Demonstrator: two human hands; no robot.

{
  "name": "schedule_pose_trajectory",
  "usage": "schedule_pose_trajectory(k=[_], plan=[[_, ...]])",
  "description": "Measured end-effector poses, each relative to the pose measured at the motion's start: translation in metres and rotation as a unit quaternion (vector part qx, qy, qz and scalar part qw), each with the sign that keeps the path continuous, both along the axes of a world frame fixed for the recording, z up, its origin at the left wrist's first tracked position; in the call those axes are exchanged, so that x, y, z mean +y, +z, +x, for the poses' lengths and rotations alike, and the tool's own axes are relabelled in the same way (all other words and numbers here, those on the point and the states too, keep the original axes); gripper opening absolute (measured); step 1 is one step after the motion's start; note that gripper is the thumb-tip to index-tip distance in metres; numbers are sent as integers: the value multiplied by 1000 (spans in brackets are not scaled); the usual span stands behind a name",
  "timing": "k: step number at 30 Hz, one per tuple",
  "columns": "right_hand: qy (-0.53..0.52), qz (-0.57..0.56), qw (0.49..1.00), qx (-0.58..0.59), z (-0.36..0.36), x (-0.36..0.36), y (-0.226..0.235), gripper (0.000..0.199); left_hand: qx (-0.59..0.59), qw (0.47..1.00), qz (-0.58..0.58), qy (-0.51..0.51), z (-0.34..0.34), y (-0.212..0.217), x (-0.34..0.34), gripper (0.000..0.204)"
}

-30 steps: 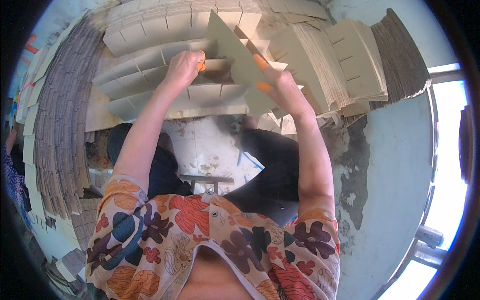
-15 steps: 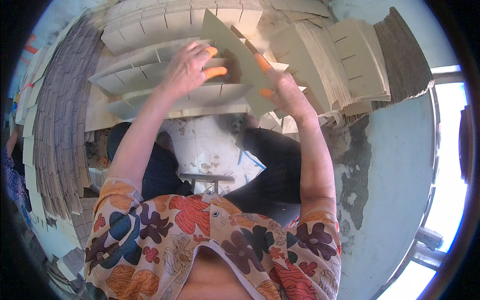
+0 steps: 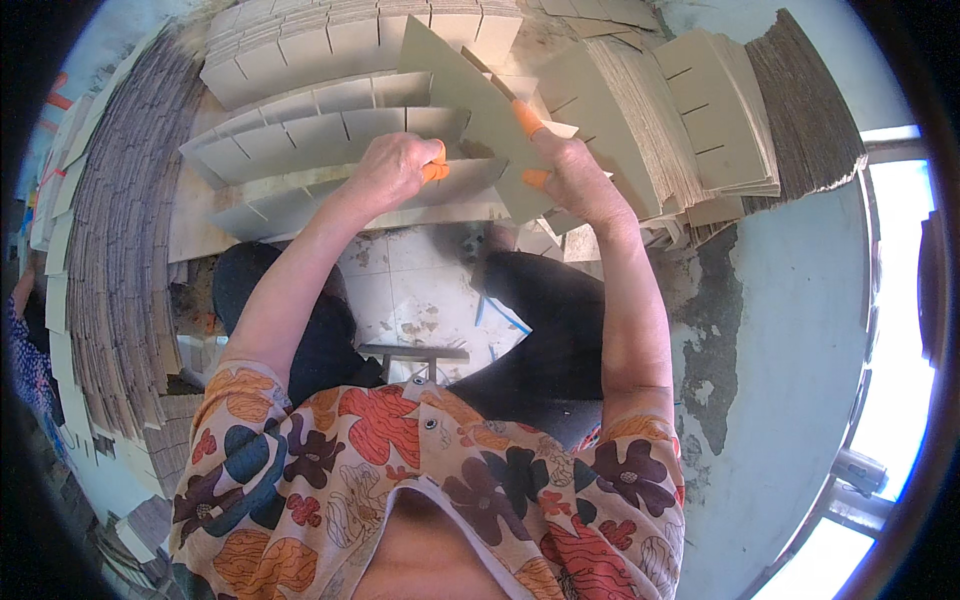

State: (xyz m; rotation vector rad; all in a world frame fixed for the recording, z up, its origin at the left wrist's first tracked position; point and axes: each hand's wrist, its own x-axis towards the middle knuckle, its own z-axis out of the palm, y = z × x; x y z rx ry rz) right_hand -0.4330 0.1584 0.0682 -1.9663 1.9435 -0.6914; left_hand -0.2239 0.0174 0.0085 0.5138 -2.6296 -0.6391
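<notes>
My right hand [image 3: 580, 178], with orange covers on its fingers, grips a long, pointed cardboard sheet [image 3: 450, 75] that stands on edge and slants across the bench. My left hand [image 3: 395, 170] also wears orange finger covers. Its fingers are pressed together over the slotted cardboard strips, and what they pinch, if anything, is hidden. Beside it a middle slotted strip [image 3: 300, 135] and a nearer slotted strip [image 3: 330, 190] stand on edge in rows. Their right ends meet or overlap the slanting sheet; whether the slots interlock I cannot tell.
Stacked slotted cardboard [image 3: 340, 45] lies at the far side. More cardboard stacks [image 3: 640, 120] stand at the right, against a peeling wall [image 3: 780, 340]. A tall cardboard pile [image 3: 120, 230] rises at the left. Below are my dark-trousered legs and a metal stool bar [image 3: 415, 353].
My left hand has moved nearer to me and slightly right, and its spread fingers have closed together. My right hand stays nearly in place on the slanting sheet.
</notes>
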Motion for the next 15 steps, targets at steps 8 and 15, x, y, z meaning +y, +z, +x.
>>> schedule_pose_trajectory(k=[8, 15], plan=[[-10, 38, 999, -4, 8, -2, 3, 82, 0, 1000, -3, -19, -2, 0, -4, 18], [-24, 29, 994, 101, 15, 0, 4, 75, -2, 999, -16, -29, -1, 0, -5, 18]])
